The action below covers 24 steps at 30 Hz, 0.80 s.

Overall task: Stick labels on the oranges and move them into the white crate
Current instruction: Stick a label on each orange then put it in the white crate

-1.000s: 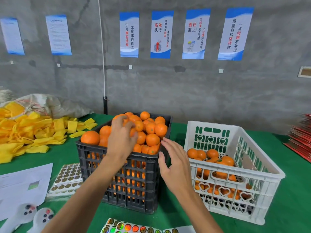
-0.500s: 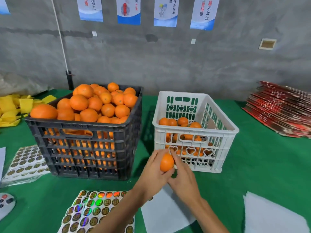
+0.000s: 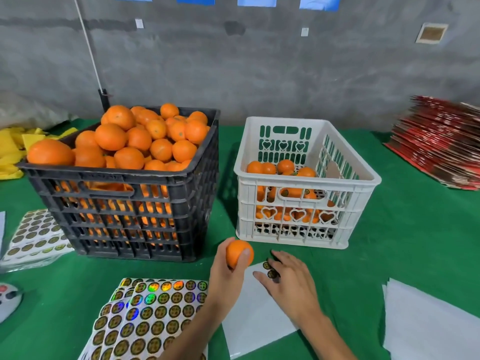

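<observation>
I have one orange (image 3: 237, 253) gripped in the left hand (image 3: 228, 276), low in the centre of the frame, fingers and thumb curled round it and holding it up just in front of the white crate (image 3: 306, 227). The right hand (image 3: 291, 281) lies to its right with fingers fairly straight, the tips resting on two round labels (image 3: 270, 270) left on a nearly bare white backing sheet (image 3: 254, 315); whether one is already lifted I cannot tell. So I judge the step to be picking a label for this fruit. The next move calls for peeling one sticker cleanly, pressing it on the orange's skin, then carrying the fruit up over the crate's near rim and setting it among the oranges already inside. The black crate (image 3: 130, 203), left of centre, is heaped above its rim, so I'd say most of the job is ahead. Full sticker sheets (image 3: 145, 315) lie at lower left, with another stack (image 3: 33, 235) at the left edge. Everything stands on a green cloth (image 3: 402, 229). More white sheets (image 3: 428, 323) sit at lower right, a pile of red flat cartons (image 3: 441, 141) at the right edge, yellow pieces (image 3: 13, 152) at the left, and a bare grey concrete wall (image 3: 259, 61) with blue posters along the top edge.
</observation>
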Each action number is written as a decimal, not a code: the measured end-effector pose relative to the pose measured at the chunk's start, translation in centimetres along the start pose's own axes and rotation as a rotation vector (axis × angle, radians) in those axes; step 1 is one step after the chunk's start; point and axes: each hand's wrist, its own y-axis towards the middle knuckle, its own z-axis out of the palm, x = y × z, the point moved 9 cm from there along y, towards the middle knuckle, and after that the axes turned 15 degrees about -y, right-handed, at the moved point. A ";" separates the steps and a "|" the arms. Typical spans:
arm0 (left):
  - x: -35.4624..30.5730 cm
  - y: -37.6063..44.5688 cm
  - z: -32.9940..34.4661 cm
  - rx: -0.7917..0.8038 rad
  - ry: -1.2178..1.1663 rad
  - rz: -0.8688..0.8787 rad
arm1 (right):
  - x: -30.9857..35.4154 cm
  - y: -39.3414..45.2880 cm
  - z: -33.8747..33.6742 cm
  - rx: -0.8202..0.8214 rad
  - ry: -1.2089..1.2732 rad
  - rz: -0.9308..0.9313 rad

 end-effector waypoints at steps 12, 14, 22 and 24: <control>0.4 0.2 -0.2 -0.003 0.007 0.010 | 0.4 0.5 -0.8 -0.118 -0.096 -0.030; 0.4 0.3 -0.2 -0.004 0.010 0.021 | 0.5 0.4 -0.6 -0.105 -0.108 -0.044; 0.7 0.7 -0.1 0.018 -0.011 0.024 | 0.5 0.5 -0.5 -0.089 -0.085 -0.049; 0.8 0.7 -0.1 0.020 -0.004 0.019 | 0.5 0.5 -0.5 -0.097 -0.076 -0.045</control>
